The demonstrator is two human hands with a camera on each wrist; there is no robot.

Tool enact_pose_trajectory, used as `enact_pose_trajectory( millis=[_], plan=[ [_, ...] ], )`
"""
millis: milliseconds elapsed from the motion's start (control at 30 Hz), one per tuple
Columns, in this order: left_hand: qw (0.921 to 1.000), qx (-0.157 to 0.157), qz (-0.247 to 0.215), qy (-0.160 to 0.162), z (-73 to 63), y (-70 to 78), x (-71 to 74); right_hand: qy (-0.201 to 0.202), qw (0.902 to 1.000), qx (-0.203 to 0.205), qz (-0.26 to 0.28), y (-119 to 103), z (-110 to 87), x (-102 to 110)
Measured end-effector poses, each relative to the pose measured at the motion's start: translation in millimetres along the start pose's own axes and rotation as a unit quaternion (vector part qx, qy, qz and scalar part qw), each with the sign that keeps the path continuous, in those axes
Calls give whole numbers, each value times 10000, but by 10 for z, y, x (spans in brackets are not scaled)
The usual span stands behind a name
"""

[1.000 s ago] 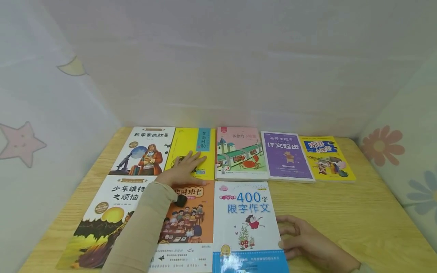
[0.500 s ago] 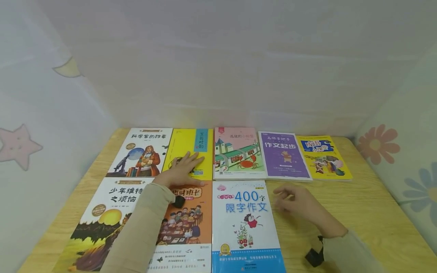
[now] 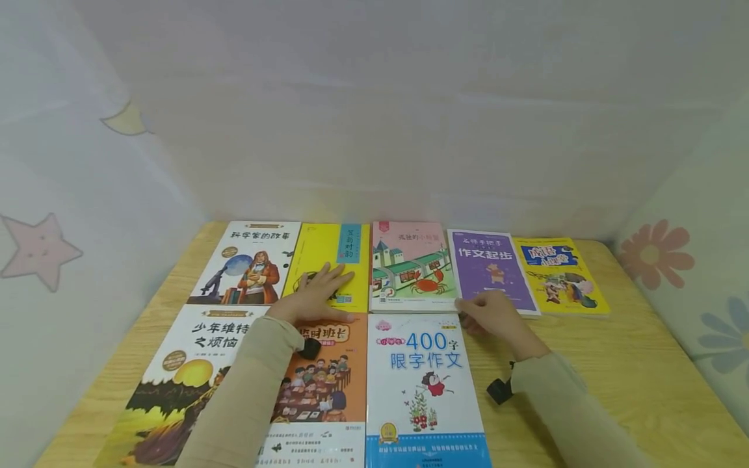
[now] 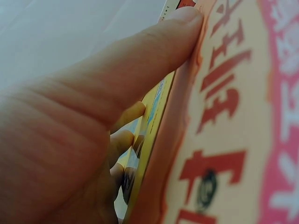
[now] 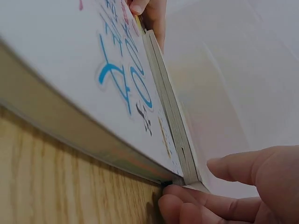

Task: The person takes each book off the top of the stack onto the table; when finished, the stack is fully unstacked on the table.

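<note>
My left hand (image 3: 316, 296) rests with spread fingers on a yellow book (image 3: 322, 244). Its thumb lies along the top edge of an orange book (image 3: 324, 383), as the left wrist view also shows. At the lower right corner of a pink book with a red crab (image 3: 430, 286), my right hand (image 3: 494, 318) pinches with its thumb at the cover and curled fingers at the edge. In the right wrist view its fingers (image 5: 205, 205) sit by that corner, partly underneath. Just in front lies a white and blue book (image 3: 430, 400).
A purple book (image 3: 494, 270) and a smaller yellow book (image 3: 564, 279) lie at the back right. Two more covers, a scientist book (image 3: 248, 260) and a sunset book (image 3: 193, 390), lie at the left. Pale cloth walls stand behind the wooden table (image 3: 614, 377).
My right hand has left the right edge of the white and blue book and moved up to the pink book's corner. The left hand stays in place.
</note>
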State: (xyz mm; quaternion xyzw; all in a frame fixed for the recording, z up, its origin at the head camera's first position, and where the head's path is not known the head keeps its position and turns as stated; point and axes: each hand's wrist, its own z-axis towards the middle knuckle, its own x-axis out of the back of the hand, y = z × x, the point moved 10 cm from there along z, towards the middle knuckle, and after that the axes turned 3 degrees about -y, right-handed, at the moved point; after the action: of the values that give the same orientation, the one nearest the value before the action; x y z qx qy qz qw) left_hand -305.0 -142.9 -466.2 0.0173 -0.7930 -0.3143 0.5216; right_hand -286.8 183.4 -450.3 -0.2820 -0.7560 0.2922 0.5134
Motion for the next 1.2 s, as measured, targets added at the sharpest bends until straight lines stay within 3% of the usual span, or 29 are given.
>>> enact_pose_trajectory(
  millis=[333, 667, 900, 1033, 1200],
  plan=[
    [10000, 44, 65, 33, 0, 14, 23, 22, 9994, -287, -182, 19, 63, -62],
    [10000, 54, 26, 53, 5, -10, 17, 31, 9987, -398, 321, 106, 80, -48],
    [9999, 84, -71, 13, 0, -18, -13, 19, 9984, -257, 495, 51, 73, 40],
    [9999, 73, -85, 22, 3, -13, -18, -46, 9951, -155, 975, 43, 123, 57],
    [10000, 27, -62, 17, 2, 6, -13, -652, 9756, 436, 2052, -50, 157, -21]
  ],
)
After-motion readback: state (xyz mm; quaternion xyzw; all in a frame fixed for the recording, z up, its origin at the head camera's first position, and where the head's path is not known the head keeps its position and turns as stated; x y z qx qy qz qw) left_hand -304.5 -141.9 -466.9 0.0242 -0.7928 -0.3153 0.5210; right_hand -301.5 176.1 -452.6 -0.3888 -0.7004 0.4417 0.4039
